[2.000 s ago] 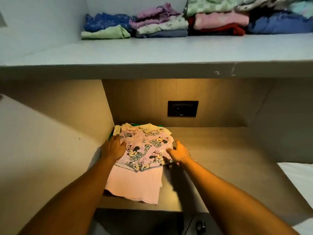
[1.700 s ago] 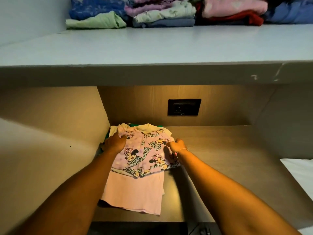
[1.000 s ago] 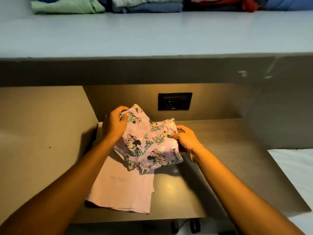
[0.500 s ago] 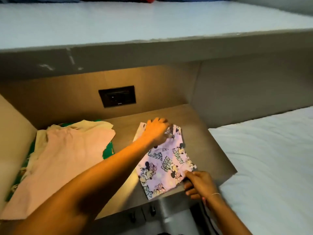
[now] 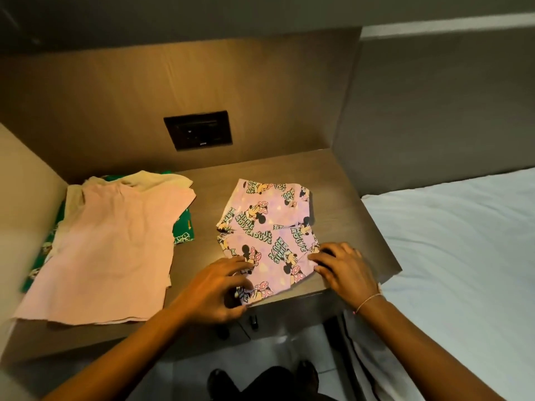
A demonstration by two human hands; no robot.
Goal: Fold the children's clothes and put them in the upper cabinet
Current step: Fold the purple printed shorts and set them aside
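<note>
Pressing down on a pair of lilac printed shorts, both hands work at the garment's near edge. Shorts lie flat on the wooden ledge, right of centre, waistband end toward the back wall, near hem just at the ledge's front lip. Print shows cartoon mice with bows and green lettering.

Left hand: palm down, fingers loosely spread and slightly curled, fingertips resting on the lower left corner of the shorts. Whether it pinches cloth underneath, cannot tell.

Right hand: palm down, fingers close together and bent, tips on the lower right corner of the shorts. A thin bracelet circles that wrist.

Left of the shorts, apart from them: a pale pink shirt spread flat on top of a small heap, with a cream garment showing at its far end and a green printed garment poking out beneath on both sides.

Dark wall socket plate set in the back panel, above the ledge. White-sheeted bed butts against the ledge on the right.
</note>
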